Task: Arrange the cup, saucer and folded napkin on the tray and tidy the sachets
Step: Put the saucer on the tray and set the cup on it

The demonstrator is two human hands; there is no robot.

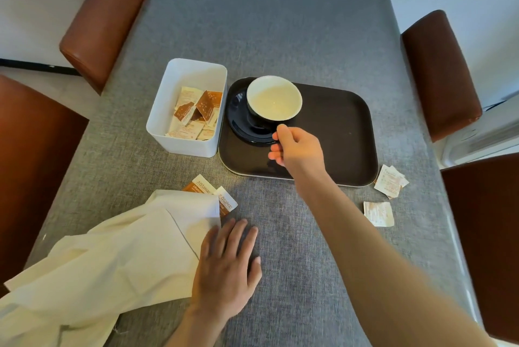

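Right hand (297, 147) curled at cup (273, 99) on saucer (241, 121), handle hidden, grip unclear; left hand (227, 265) spread flat beside napkin (112, 256) covering sachets (213, 195).

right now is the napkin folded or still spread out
Not neatly folded. The napkin lies loose and rumpled on the table, off the tray, with the left hand flat at its edge.
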